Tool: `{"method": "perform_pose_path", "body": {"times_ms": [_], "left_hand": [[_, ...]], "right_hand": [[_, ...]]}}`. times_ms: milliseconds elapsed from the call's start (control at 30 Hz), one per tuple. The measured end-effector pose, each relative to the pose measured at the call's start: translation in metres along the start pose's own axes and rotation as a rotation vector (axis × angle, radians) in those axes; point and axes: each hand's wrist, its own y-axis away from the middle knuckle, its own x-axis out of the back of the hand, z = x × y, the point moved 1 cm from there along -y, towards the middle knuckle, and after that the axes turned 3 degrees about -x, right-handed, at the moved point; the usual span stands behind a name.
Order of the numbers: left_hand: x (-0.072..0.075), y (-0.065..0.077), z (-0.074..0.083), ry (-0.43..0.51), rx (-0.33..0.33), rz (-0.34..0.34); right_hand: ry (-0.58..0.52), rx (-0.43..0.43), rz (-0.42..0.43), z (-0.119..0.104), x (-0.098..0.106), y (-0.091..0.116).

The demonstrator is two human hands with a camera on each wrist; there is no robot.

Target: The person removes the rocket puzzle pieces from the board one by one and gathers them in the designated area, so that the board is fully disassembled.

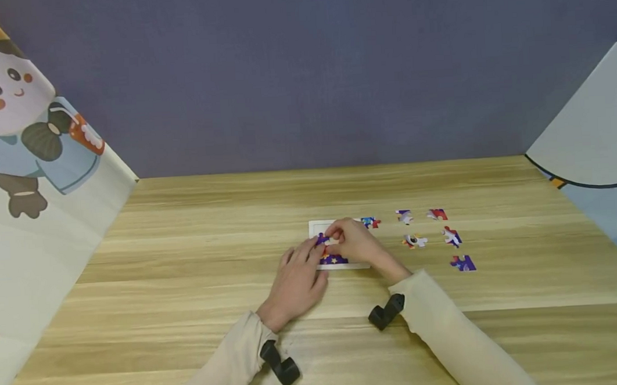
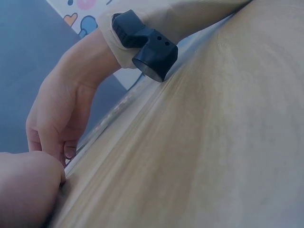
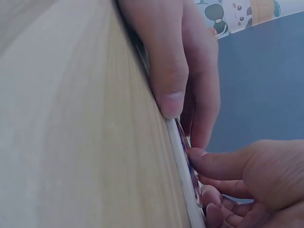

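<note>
Now the worktop [image 1: 187, 268] runs wide left of the white puzzle frame [image 1: 344, 266], loose pieces [image 1: 414, 241] scattered right; the left hand [image 1: 294, 286], grip relaxed, fingers extended, lies across its left side, while the right hand [image 1: 361, 245] bends over the puzzle, hiding whether its grip pinches a piece

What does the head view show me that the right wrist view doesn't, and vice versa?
Only the head view: loose puzzle pieces to the right of the white frame, and both sleeves with black wrist cameras.
Only the right wrist view: the frame's thin side edge-on, and the right hand from its palm side.
Both: the two hands at the frame, the table, the cartoon wall.
</note>
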Motion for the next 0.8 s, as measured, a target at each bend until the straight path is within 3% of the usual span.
{"method": "perform_pose_path", "body": {"times_ms": [333,800], "left_hand": [[0.003,0.014,0.004,0.003,-0.034,0.082],[0.003,0.02,0.007,-0.014,-0.026,0.074]], "right_hand": [[-0.04,-0.011,0.002,0.0,-0.001,-0.001],[-0.074,-0.042,-0.013,0.002,-0.001,-0.001]]}}
